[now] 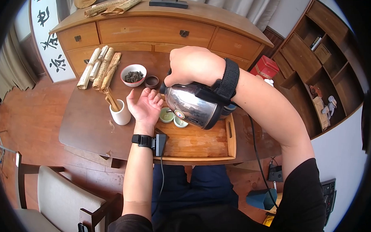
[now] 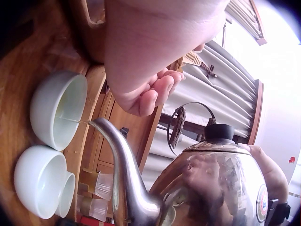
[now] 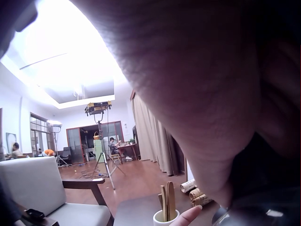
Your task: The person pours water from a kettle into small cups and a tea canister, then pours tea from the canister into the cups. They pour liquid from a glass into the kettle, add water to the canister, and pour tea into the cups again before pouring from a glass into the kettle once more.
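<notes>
My right hand [image 1: 193, 67] grips the handle of a shiny metal kettle [image 1: 186, 100], tilted over the wooden tray [image 1: 192, 151]. In the left wrist view, a thin stream runs from the kettle's spout [image 2: 123, 162] into a pale green-white bowl [image 2: 44, 110], where some liquid shows. Two smaller white cups [image 2: 34, 181] stand beside that bowl. My left hand [image 1: 147, 108] is held palm up left of the kettle, fingers loosely curled with nothing in them. In the right wrist view, the hand fills much of the picture and hides most of the kettle.
On the brown table [image 1: 81, 126] are a bowl of dark leaves [image 1: 123, 78], a small brown cup [image 1: 152, 82], a white holder [image 1: 121, 116] with wooden tools, and several rolled bamboo scrolls [image 1: 101, 68]. A chair [image 1: 64, 193] stands at left. Cables hang from both wrists.
</notes>
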Demonstrator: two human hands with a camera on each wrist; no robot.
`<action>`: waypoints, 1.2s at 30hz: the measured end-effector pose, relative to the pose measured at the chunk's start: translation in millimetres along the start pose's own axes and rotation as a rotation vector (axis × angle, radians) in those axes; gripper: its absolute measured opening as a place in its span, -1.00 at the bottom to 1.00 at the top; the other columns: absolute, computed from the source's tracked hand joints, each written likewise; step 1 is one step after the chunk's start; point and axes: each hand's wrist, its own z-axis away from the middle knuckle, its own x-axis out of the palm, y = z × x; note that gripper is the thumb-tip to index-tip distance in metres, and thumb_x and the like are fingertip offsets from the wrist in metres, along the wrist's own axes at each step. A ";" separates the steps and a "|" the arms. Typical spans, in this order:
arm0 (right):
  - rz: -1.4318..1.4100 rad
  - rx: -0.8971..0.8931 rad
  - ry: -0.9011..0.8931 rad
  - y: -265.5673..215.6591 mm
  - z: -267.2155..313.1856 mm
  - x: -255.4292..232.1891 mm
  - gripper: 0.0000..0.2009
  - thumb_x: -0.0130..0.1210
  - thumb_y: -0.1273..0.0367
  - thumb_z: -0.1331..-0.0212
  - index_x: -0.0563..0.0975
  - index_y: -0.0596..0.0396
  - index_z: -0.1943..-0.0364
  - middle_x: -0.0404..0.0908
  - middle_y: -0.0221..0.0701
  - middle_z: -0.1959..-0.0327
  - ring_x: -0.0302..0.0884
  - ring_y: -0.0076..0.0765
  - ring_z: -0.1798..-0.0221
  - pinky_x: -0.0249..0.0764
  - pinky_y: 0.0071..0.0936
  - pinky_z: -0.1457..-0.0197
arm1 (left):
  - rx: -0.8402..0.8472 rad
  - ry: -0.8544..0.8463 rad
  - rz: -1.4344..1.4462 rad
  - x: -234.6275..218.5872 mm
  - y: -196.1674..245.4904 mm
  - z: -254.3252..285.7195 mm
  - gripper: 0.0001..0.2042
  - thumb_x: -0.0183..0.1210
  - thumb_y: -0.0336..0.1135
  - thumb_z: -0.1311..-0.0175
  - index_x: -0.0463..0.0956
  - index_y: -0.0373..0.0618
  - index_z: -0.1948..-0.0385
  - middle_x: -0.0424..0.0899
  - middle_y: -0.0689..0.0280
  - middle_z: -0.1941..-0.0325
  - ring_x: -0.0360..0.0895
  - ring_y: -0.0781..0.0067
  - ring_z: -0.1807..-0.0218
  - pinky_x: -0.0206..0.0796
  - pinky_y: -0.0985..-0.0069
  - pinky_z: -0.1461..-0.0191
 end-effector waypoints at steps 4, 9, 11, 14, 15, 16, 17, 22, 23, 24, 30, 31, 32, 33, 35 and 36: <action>-0.009 -0.015 0.023 6.7 0.2 4.4 -0.60 0.25 0.08 -0.01 0.73 0.14 0.26 0.75 -0.20 0.33 0.72 -0.08 0.23 0.62 -0.19 0.18 | 0.008 0.022 0.007 2.0 -0.5 0.4 -0.51 0.02 0.21 -0.25 0.35 -0.13 0.38 0.22 0.37 0.52 0.19 0.43 0.45 0.06 0.49 0.34; -0.070 -0.037 0.072 20.1 5.6 8.6 -0.62 0.21 0.13 0.07 0.71 0.22 0.40 0.70 -0.08 0.43 0.69 0.03 0.34 0.60 -0.16 0.25 | -0.011 -0.018 0.008 -1.5 0.1 -0.9 -0.52 0.03 0.20 -0.22 0.35 -0.12 0.40 0.25 0.36 0.52 0.20 0.43 0.45 0.06 0.47 0.34; -0.102 -0.046 0.082 27.4 6.2 11.1 -0.62 0.20 0.13 0.08 0.70 0.23 0.43 0.68 -0.05 0.46 0.67 0.04 0.37 0.60 -0.16 0.27 | -0.007 -0.007 0.004 0.4 -0.4 0.0 -0.53 0.02 0.19 -0.24 0.32 -0.12 0.41 0.22 0.36 0.52 0.18 0.44 0.45 0.05 0.48 0.35; -0.151 -0.075 0.118 40.9 3.6 20.5 -0.60 0.17 0.12 0.06 0.68 0.27 0.49 0.63 0.00 0.55 0.63 0.08 0.46 0.58 -0.15 0.32 | -0.011 0.007 0.000 1.5 -0.7 0.1 -0.53 0.03 0.19 -0.23 0.32 -0.11 0.41 0.22 0.36 0.53 0.18 0.44 0.45 0.04 0.48 0.35; -0.184 -0.065 0.128 44.3 2.8 23.2 -0.54 0.19 0.06 0.05 0.68 0.30 0.46 0.64 0.01 0.54 0.65 0.05 0.45 0.58 -0.18 0.31 | -0.013 0.009 0.002 1.9 -0.7 0.3 -0.53 0.03 0.19 -0.23 0.32 -0.12 0.41 0.22 0.35 0.53 0.18 0.44 0.45 0.04 0.48 0.35; -0.218 -0.055 0.139 46.8 3.8 24.1 -0.47 0.21 -0.01 0.03 0.68 0.34 0.43 0.65 0.02 0.53 0.66 0.03 0.44 0.58 -0.20 0.31 | -0.014 0.012 0.003 1.8 -0.4 0.5 -0.53 0.03 0.19 -0.23 0.32 -0.12 0.41 0.21 0.35 0.52 0.18 0.44 0.45 0.04 0.47 0.35; -0.220 -0.053 0.142 49.6 7.0 24.5 -0.47 0.21 -0.01 0.03 0.68 0.34 0.43 0.65 0.02 0.53 0.66 0.03 0.44 0.58 -0.20 0.31 | -0.016 0.011 0.001 0.3 0.2 0.0 -0.53 0.03 0.19 -0.23 0.32 -0.12 0.41 0.21 0.35 0.52 0.18 0.44 0.45 0.04 0.47 0.35; -0.336 -0.049 0.193 61.7 35.8 26.1 -0.44 0.23 -0.04 -0.04 0.67 0.35 0.40 0.64 -0.02 0.55 0.65 -0.03 0.46 0.57 -0.25 0.30 | -0.004 0.006 -0.009 -1.5 0.7 -0.5 -0.53 0.07 0.19 -0.19 0.37 -0.12 0.40 0.26 0.35 0.53 0.18 0.43 0.46 0.05 0.47 0.35; -0.382 -0.051 0.202 65.2 42.4 27.6 -0.46 0.24 -0.03 -0.08 0.66 0.33 0.40 0.63 -0.06 0.57 0.63 -0.06 0.49 0.54 -0.25 0.32 | -0.003 0.005 -0.010 -1.0 1.0 0.2 -0.53 0.07 0.19 -0.19 0.37 -0.12 0.40 0.26 0.35 0.53 0.18 0.43 0.46 0.05 0.47 0.35; -0.383 -0.050 0.205 71.6 47.1 31.7 -0.46 0.24 -0.03 -0.08 0.66 0.33 0.40 0.63 -0.06 0.57 0.63 -0.06 0.49 0.54 -0.25 0.32 | 0.002 -0.002 0.004 -0.3 1.4 0.6 -0.54 0.05 0.18 -0.21 0.34 -0.12 0.40 0.23 0.35 0.52 0.18 0.43 0.46 0.04 0.47 0.34; -0.642 0.048 0.301 111.2 97.1 51.6 -0.50 0.28 0.00 -0.11 0.67 0.31 0.42 0.59 -0.18 0.63 0.56 -0.32 0.55 0.48 -0.33 0.38 | 0.008 0.004 -0.012 1.8 -0.6 2.0 -0.54 0.07 0.20 -0.20 0.35 -0.09 0.40 0.25 0.36 0.51 0.19 0.43 0.45 0.04 0.48 0.35; -0.750 0.036 0.335 120.7 107.8 58.6 -0.55 0.29 0.08 -0.17 0.66 0.32 0.43 0.57 -0.26 0.64 0.49 -0.49 0.53 0.43 -0.42 0.39 | 0.005 0.003 -0.014 2.1 -0.6 2.1 -0.54 0.07 0.19 -0.20 0.34 -0.09 0.41 0.25 0.36 0.51 0.18 0.43 0.45 0.04 0.48 0.35; -0.806 0.044 0.368 130.3 116.9 65.5 -0.60 0.30 0.14 -0.19 0.65 0.32 0.42 0.58 -0.29 0.61 0.49 -0.55 0.50 0.42 -0.47 0.38 | 0.004 0.003 -0.017 2.5 -0.6 2.3 -0.54 0.07 0.19 -0.20 0.34 -0.08 0.41 0.25 0.36 0.51 0.18 0.43 0.45 0.04 0.48 0.34; -0.812 0.084 0.377 137.5 130.1 65.5 -0.61 0.29 0.16 -0.21 0.65 0.33 0.41 0.59 -0.31 0.60 0.48 -0.56 0.49 0.42 -0.47 0.37 | 0.003 0.007 -0.022 3.0 -0.8 2.7 -0.55 0.07 0.19 -0.20 0.33 -0.08 0.42 0.24 0.36 0.52 0.17 0.43 0.45 0.03 0.47 0.34; -0.852 0.138 0.451 156.8 155.6 76.6 -0.63 0.28 0.19 -0.23 0.64 0.34 0.39 0.61 -0.36 0.57 0.47 -0.59 0.47 0.42 -0.48 0.35 | -0.002 0.008 -0.036 2.3 -1.1 2.2 -0.54 0.07 0.20 -0.20 0.33 -0.07 0.42 0.23 0.36 0.51 0.17 0.43 0.45 0.03 0.47 0.34; -0.887 0.152 0.517 170.4 165.3 92.0 -0.64 0.27 0.20 -0.24 0.64 0.35 0.38 0.61 -0.39 0.56 0.46 -0.60 0.46 0.42 -0.48 0.34 | -0.002 0.016 -0.047 1.7 -1.4 2.0 -0.54 0.07 0.20 -0.20 0.32 -0.07 0.43 0.23 0.36 0.51 0.17 0.43 0.45 0.03 0.47 0.34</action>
